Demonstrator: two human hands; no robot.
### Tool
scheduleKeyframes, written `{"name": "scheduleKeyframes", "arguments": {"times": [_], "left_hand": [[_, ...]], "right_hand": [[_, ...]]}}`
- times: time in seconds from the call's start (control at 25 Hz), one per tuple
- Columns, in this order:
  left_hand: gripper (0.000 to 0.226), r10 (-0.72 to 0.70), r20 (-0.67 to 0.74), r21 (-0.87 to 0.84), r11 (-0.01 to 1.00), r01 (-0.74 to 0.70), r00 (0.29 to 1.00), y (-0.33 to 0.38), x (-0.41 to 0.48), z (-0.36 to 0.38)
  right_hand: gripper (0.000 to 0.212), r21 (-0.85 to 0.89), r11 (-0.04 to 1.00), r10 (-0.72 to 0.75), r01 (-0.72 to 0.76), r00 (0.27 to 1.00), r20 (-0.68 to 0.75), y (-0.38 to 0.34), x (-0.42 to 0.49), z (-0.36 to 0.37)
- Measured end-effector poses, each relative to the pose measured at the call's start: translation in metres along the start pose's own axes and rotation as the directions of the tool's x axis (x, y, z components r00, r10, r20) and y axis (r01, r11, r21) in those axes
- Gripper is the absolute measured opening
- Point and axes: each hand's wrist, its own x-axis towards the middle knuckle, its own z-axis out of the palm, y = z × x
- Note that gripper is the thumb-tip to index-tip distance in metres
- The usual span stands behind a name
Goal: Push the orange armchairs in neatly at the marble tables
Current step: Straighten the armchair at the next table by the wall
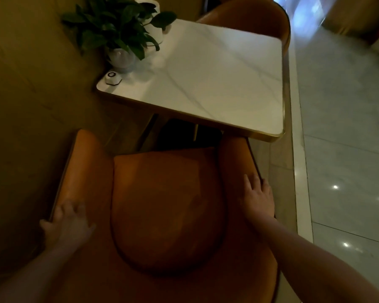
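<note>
1. R hand (pixel 258 199) flat on near armchair's (pixel 166 211) R armrest (pixel 234 162), fingers straight. L hand (pixel 68 219) spread on L armrest (pixel 83 162); blurry, no clear wrap.
2. Seat front short of marble table (pixel 206 79) edge, floor shows between. Not in yet, looks skewed.
3. Far armchair (pixel 249 16) looks tucked.

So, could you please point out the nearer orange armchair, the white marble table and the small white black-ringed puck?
Nearer orange armchair (pixel 166 206): head view, seat cushion centre.
White marble table (pixel 217 79): head view, bare tabletop middle.
Small white black-ringed puck (pixel 113 78): head view, top face.
</note>
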Motion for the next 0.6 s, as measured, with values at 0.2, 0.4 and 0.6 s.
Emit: {"name": "scheduleKeyframes", "arguments": {"times": [0.2,0.4,0.6], "left_hand": [[0.093,0.024,-0.061,-0.022,0.999,-0.026,0.998,0.0,0.05,0.002],[0.097,0.102,-0.128,0.056,0.994,-0.095,0.986,-0.014,0.074,0.01],[0.101,0.133,-0.128,0.089,0.988,-0.122,0.983,-0.019,0.085,0.016]], "right_hand": [[0.088,0.015,0.999,0.039,-0.039,0.998,-0.049,0.0,0.032,0.007],[0.095,-0.013,0.998,0.057,-0.058,0.994,-0.095,-0.003,0.032,0.015],[0.099,-0.034,0.998,0.051,-0.055,0.993,-0.109,-0.006,0.028,0.01]]}}
